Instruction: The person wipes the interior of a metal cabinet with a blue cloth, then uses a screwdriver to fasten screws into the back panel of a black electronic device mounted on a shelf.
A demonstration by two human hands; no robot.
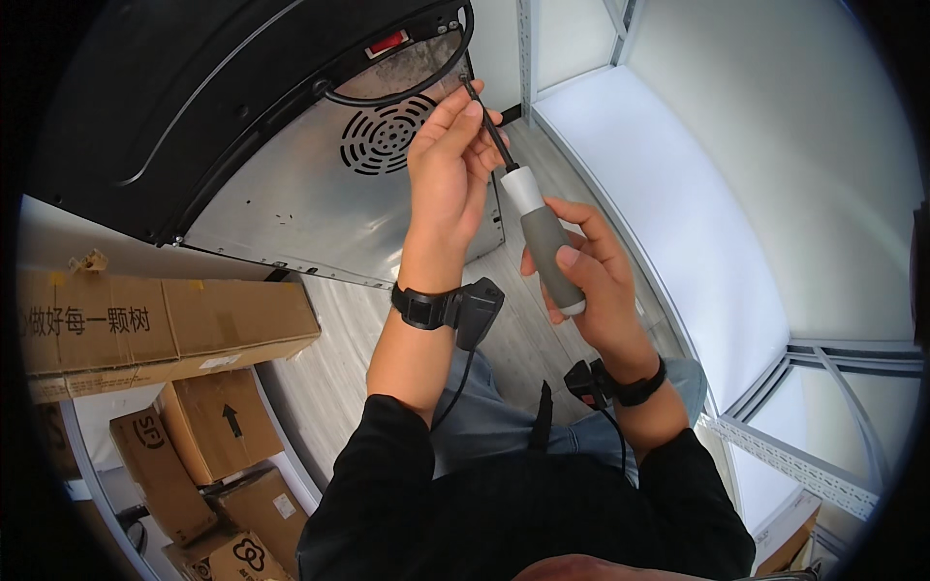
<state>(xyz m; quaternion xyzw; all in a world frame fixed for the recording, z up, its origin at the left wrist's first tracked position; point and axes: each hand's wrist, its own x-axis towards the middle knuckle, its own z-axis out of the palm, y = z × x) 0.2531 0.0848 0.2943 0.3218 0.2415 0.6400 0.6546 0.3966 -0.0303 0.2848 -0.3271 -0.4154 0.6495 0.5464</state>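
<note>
At the far left we have a long cardboard box [242, 315], with a black housing [145, 126] above it. Next is a bare metal panel [320, 213] pierced by a round vent [387, 136]; we judge it thin but stiff, best steadied by its border. Over the panel's right side, our left hand [449, 165] is curled nearly closed, thumb and fingers about the dark shaft [494, 140] of a screwdriver [523, 192]. The tool slants across the panel's right edge, its tip by the upper right corner; whether it touches, we cannot tell. It should feel rigid, sturdy and fairly light, its shaft smooth enough to slip, so a loose fingertip guide suits that end. Furthest right, our right hand [599, 281] is half curled, thumb and fingers wrapping the thick grey handle [550, 242]. That looks the surest place to hold and turn it.
</note>
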